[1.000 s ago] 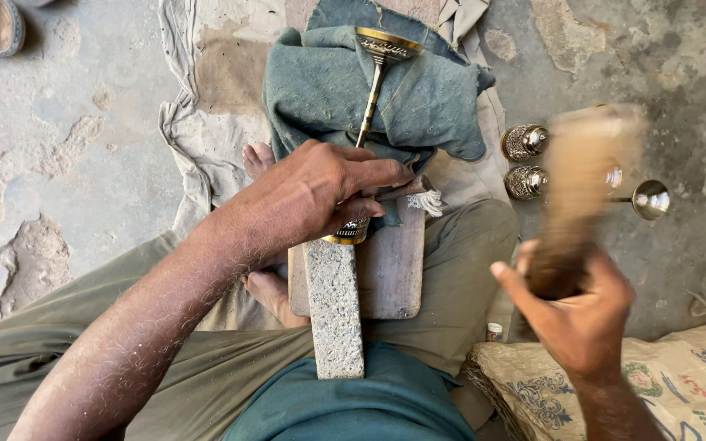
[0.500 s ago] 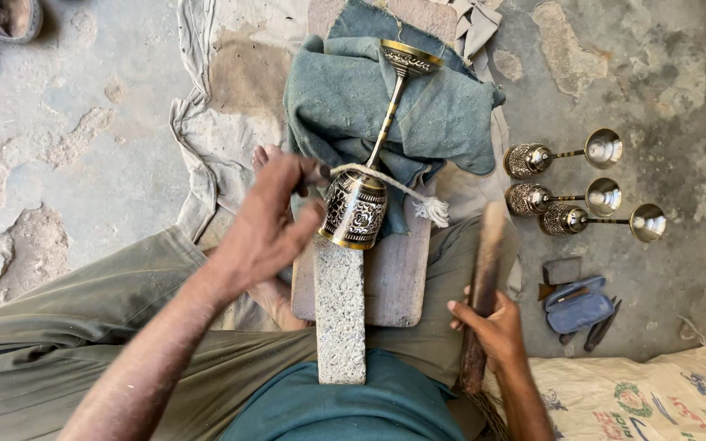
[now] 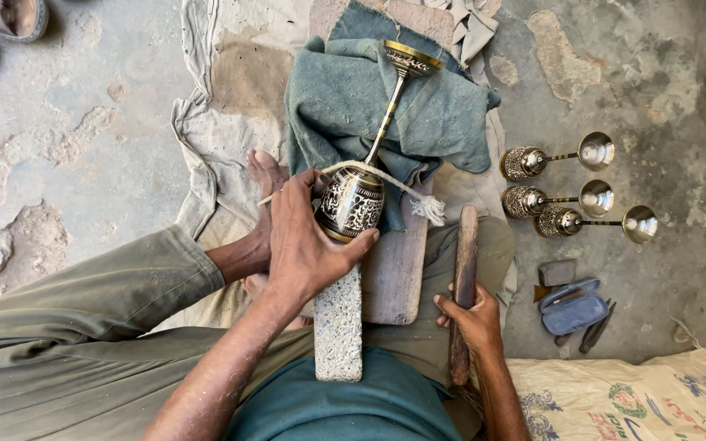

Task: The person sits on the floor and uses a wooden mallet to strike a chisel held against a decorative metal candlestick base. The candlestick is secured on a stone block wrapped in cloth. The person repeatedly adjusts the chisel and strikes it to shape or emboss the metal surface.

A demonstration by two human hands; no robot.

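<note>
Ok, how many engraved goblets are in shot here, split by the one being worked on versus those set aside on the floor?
Goblet held under the left hand, on the wooden board: 1
Goblets lying on the concrete floor at right: 3
Total: 4

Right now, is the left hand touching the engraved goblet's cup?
Touching. The head view shows the left hand wrapped against the engraved goblet, thumb along its rim, no gap.
</note>
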